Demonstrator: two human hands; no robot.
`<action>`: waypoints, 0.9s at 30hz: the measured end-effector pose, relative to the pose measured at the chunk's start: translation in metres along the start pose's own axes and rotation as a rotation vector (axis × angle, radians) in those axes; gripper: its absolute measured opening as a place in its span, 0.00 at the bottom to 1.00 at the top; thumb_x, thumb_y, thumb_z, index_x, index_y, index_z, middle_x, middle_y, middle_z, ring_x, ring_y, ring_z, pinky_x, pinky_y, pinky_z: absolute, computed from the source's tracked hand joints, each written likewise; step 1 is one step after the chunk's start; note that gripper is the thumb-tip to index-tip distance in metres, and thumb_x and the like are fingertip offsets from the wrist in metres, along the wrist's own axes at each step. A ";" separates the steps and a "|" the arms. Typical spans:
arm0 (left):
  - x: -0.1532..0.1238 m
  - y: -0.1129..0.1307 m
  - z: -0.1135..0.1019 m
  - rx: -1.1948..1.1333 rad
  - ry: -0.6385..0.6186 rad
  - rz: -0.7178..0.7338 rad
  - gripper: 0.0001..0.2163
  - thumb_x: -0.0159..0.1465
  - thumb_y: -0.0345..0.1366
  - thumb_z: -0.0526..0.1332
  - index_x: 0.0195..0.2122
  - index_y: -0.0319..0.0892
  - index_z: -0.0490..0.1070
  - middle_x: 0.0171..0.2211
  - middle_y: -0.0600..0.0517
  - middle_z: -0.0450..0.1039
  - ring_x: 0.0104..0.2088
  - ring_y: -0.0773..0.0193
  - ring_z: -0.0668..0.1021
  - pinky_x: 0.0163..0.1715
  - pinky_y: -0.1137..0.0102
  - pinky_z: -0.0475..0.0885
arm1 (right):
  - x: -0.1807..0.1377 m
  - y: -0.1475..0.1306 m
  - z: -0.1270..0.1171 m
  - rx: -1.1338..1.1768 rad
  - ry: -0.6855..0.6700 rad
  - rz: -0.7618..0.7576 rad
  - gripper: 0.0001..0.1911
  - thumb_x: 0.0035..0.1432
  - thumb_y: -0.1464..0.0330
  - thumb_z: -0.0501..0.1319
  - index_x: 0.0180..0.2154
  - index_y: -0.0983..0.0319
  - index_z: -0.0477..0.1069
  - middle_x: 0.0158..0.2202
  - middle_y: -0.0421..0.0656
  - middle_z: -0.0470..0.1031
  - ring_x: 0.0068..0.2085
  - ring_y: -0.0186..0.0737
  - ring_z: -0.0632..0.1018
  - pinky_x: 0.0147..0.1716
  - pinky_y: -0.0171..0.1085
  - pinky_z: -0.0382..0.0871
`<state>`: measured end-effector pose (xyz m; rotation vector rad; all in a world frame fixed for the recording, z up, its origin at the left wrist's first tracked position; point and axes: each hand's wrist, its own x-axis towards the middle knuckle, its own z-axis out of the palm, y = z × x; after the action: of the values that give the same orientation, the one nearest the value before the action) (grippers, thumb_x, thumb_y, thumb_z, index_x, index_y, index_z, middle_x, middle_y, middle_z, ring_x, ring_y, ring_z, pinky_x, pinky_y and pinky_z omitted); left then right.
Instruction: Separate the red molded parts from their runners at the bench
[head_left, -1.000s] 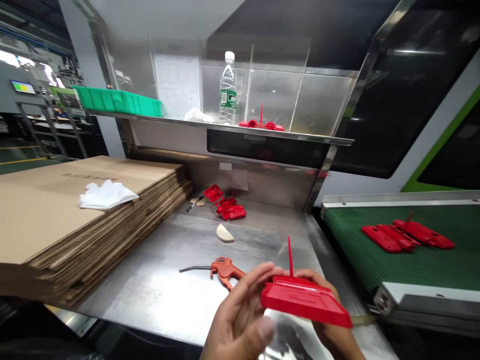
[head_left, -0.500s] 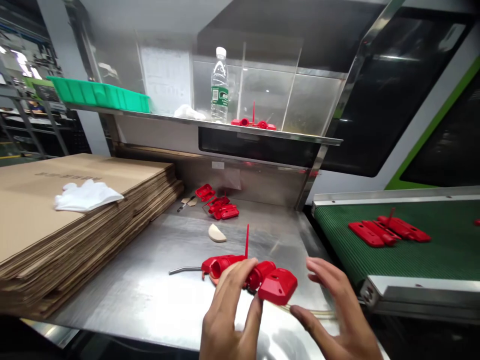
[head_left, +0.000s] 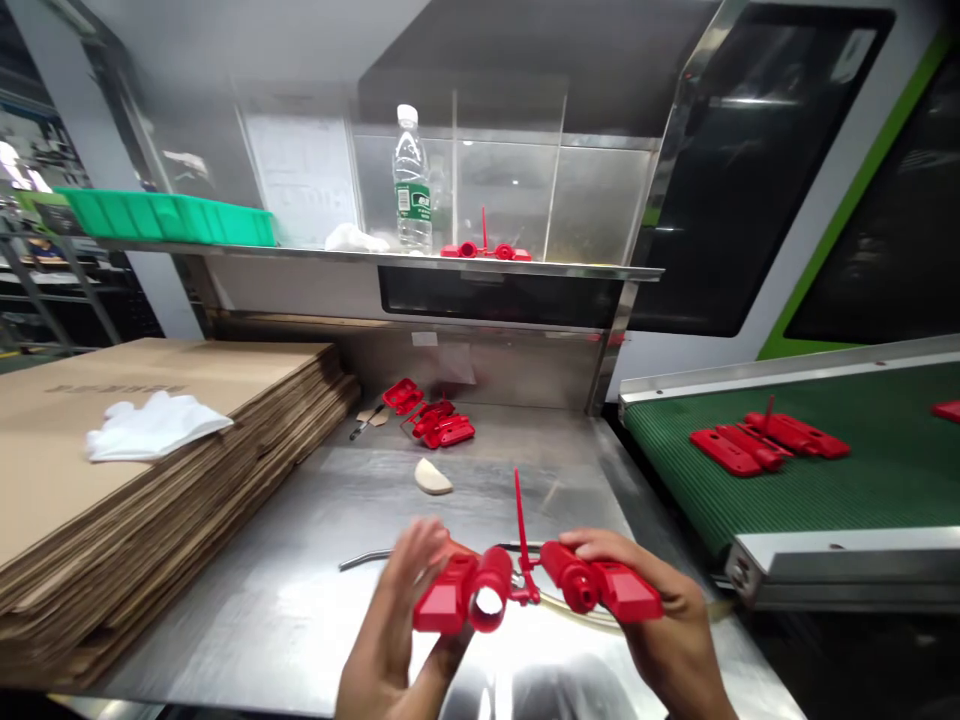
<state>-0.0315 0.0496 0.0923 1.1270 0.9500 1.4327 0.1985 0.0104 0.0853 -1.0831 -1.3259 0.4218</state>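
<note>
A cardboard stack (head_left: 150,440) filled the left at 9 o'clock, its ragged right edge running down along the steel table (head_left: 300,590), with a white glove (head_left: 154,425) lying on top. Above it, at 10 o'clock, a green bin (head_left: 165,215) sat on the shelf (head_left: 375,258), where a bottle (head_left: 411,182) stood at 12 o'clock. The bare table between the stack and the hands lay open, crossed only by a bent metal tube (head_left: 364,558). Loose red parts (head_left: 431,420) and a pale wedge (head_left: 432,478) lay further back, well apart from the hands.

The left hand (head_left: 394,640), at 6 o'clock, had its fingers half spread, gripping the left half of the red moulding (head_left: 525,590) from below. The moulding hung just above the table's near edge, its thin sprue standing upright between the two halves. The right hand (head_left: 660,640), at 5 o'clock, was closed round the right half.

The table's right edge met a dark gap, then the conveyor (head_left: 825,500) at 3 o'clock, which carried another red set (head_left: 769,440).
</note>
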 end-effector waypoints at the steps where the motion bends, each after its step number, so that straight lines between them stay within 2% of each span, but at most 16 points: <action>1: 0.003 0.000 -0.002 0.020 -0.089 -0.022 0.24 0.58 0.46 0.68 0.56 0.55 0.71 0.61 0.52 0.72 0.63 0.51 0.70 0.66 0.58 0.62 | 0.000 0.007 -0.002 0.021 -0.012 0.004 0.08 0.59 0.63 0.67 0.42 0.55 0.80 0.48 0.47 0.81 0.51 0.50 0.79 0.50 0.40 0.76; 3: 0.006 -0.002 -0.002 0.069 -0.192 -0.023 0.19 0.57 0.47 0.69 0.49 0.53 0.78 0.55 0.50 0.78 0.62 0.51 0.72 0.65 0.61 0.64 | -0.001 0.021 -0.005 0.067 0.004 0.007 0.09 0.58 0.63 0.67 0.42 0.55 0.80 0.49 0.47 0.80 0.53 0.50 0.78 0.52 0.40 0.75; 7: 0.009 -0.006 0.001 0.021 -0.162 -0.005 0.23 0.54 0.45 0.72 0.52 0.57 0.76 0.56 0.51 0.77 0.63 0.52 0.71 0.65 0.61 0.64 | -0.003 0.036 -0.007 0.200 0.073 0.038 0.10 0.55 0.63 0.70 0.40 0.56 0.80 0.49 0.47 0.81 0.51 0.49 0.80 0.52 0.38 0.75; 10: 0.013 -0.009 0.002 0.051 -0.178 0.074 0.17 0.56 0.38 0.70 0.48 0.56 0.80 0.56 0.51 0.77 0.64 0.51 0.69 0.67 0.61 0.60 | -0.003 0.034 -0.004 0.275 0.093 0.054 0.11 0.52 0.59 0.72 0.37 0.56 0.80 0.45 0.48 0.82 0.47 0.49 0.82 0.47 0.37 0.78; 14: 0.015 -0.007 0.003 0.012 -0.252 0.026 0.10 0.59 0.34 0.66 0.40 0.52 0.83 0.46 0.49 0.82 0.50 0.51 0.80 0.56 0.64 0.71 | -0.002 0.031 0.001 0.329 0.090 0.084 0.13 0.50 0.57 0.73 0.35 0.56 0.80 0.43 0.48 0.82 0.45 0.51 0.82 0.45 0.40 0.79; 17: 0.012 -0.001 0.007 -0.060 -0.230 -0.026 0.07 0.58 0.34 0.68 0.37 0.47 0.83 0.42 0.47 0.83 0.44 0.52 0.82 0.48 0.66 0.75 | -0.001 0.034 0.000 0.347 0.082 0.080 0.12 0.50 0.58 0.73 0.36 0.55 0.80 0.45 0.47 0.82 0.49 0.51 0.81 0.47 0.41 0.79; 19: 0.010 0.002 0.012 -0.180 -0.186 -0.061 0.10 0.56 0.33 0.70 0.39 0.45 0.82 0.41 0.45 0.82 0.43 0.52 0.82 0.45 0.67 0.76 | -0.001 0.036 -0.002 0.333 0.055 0.028 0.10 0.53 0.59 0.72 0.37 0.54 0.79 0.46 0.46 0.82 0.52 0.49 0.79 0.52 0.41 0.76; 21: 0.010 0.003 0.014 -0.328 -0.124 -0.106 0.18 0.53 0.31 0.73 0.46 0.44 0.78 0.43 0.45 0.82 0.42 0.54 0.82 0.44 0.68 0.77 | -0.001 0.035 -0.006 0.304 0.009 -0.035 0.10 0.55 0.60 0.71 0.38 0.54 0.79 0.49 0.45 0.81 0.56 0.49 0.76 0.56 0.42 0.73; 23: 0.011 -0.001 0.014 -0.496 -0.100 -0.213 0.24 0.52 0.30 0.73 0.51 0.45 0.73 0.46 0.46 0.81 0.42 0.56 0.82 0.43 0.69 0.77 | -0.002 0.034 -0.009 0.286 -0.042 -0.055 0.10 0.55 0.61 0.71 0.40 0.53 0.78 0.54 0.45 0.78 0.59 0.50 0.74 0.57 0.43 0.72; 24: 0.013 -0.004 0.013 -0.605 -0.112 -0.325 0.24 0.54 0.29 0.72 0.52 0.45 0.73 0.47 0.46 0.81 0.43 0.57 0.82 0.43 0.70 0.77 | -0.003 0.033 -0.011 0.277 -0.063 -0.051 0.11 0.55 0.62 0.71 0.41 0.53 0.78 0.56 0.45 0.76 0.59 0.51 0.74 0.56 0.42 0.73; 27: 0.015 -0.015 0.009 -0.931 -0.194 -0.729 0.15 0.62 0.31 0.64 0.50 0.36 0.75 0.41 0.44 0.83 0.47 0.56 0.82 0.48 0.68 0.76 | -0.005 0.033 -0.016 0.230 -0.108 -0.057 0.10 0.56 0.64 0.71 0.41 0.53 0.78 0.60 0.45 0.72 0.58 0.50 0.75 0.53 0.39 0.74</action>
<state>-0.0196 0.0670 0.0824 0.1670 0.3741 0.9314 0.2220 0.0161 0.0577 -0.8393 -1.3625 0.5816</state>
